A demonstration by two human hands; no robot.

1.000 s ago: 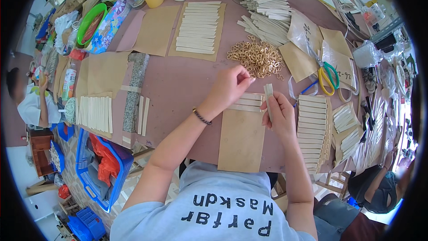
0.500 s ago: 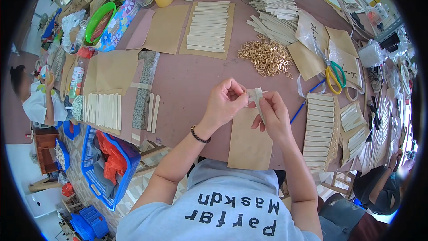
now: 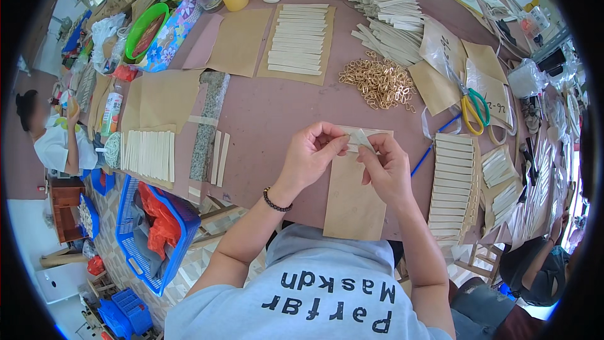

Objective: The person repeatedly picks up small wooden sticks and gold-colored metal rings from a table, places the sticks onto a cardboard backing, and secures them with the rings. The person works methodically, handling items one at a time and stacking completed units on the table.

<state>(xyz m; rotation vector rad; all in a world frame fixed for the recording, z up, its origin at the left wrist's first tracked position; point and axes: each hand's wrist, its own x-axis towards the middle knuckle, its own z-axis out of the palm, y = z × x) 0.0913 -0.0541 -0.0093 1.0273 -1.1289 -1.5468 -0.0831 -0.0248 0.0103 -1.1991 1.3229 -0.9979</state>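
Observation:
Above the far end of a brown paper sheet [image 3: 354, 204], my two hands meet over a short off-white strip [image 3: 359, 138]. My left hand [image 3: 316, 152] is closed, thumb and index finger pinching at the strip's left side. Its exact grip is partly hidden by the fingers. My right hand [image 3: 387, 165] pinches the strip between thumb and fingers, so it lies tilted. Beyond them a heap of small gold oval links [image 3: 377, 80] rests on the table. To the right, a row of off-white strips with gold links along one edge [image 3: 452, 182] lies on brown paper.
Scissors with yellow and green handles [image 3: 473, 110] and a blue pen [image 3: 421, 159] lie on the right. Bundled strips [image 3: 390, 16] sit at the back. On the left are a grey stone bar [image 3: 206, 126] and more strips [image 3: 149, 154]. A blue basket [image 3: 133, 239] stands lower left.
The strip between my hands has swung from nearly upright to a slant. My right hand's fingers have curled in closer around it, while my left hand keeps its pinch. The view shifted slightly.

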